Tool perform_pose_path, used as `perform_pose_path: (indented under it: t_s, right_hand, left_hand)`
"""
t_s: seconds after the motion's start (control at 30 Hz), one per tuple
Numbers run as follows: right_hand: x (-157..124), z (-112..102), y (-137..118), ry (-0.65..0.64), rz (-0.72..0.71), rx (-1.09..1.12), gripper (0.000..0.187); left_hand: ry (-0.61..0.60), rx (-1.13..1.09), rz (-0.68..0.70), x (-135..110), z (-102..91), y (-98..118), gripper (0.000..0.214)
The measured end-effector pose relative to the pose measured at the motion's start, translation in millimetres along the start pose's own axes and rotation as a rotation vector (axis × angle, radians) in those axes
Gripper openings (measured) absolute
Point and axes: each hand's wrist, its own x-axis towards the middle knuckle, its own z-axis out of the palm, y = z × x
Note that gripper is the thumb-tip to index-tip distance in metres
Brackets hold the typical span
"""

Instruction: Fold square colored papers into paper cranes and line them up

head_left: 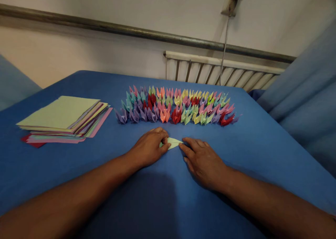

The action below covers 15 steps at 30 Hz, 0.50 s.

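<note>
In the head view, your left hand [148, 148] has thumb and forefinger pinched on the left end of the pale green folded paper [173, 142]. The paper lies on the blue cloth [249, 155] between your hands. Your right hand [203, 160] rests flat with its fingers together, forefinger tip touching the paper's right point. The rows of paper cranes [175, 106] stand near at 12 o'clock, the stack of sheets [65, 118] at 10 o'clock. If your pinch slackens, the crease could likely run crooked; a forward nudge might topple the front cranes.
</note>
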Motion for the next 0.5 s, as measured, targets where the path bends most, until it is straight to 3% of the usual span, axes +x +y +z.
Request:
perform_pose_path:
  t_s: [0.33, 0.5]
  right_hand:
    - [-0.7, 1.3, -2.0, 0.011, 0.022, -0.009, 0.044]
    - [-1.1, 1.7, -3.5, 0.032, 0.049, 0.009, 0.044]
  left_hand:
    - [0.044, 0.097, 0.036, -4.0, 2.8, -3.2, 0.011]
    - [0.014, 0.214, 0.184, -6.4, 0.4, 1.6, 0.021]
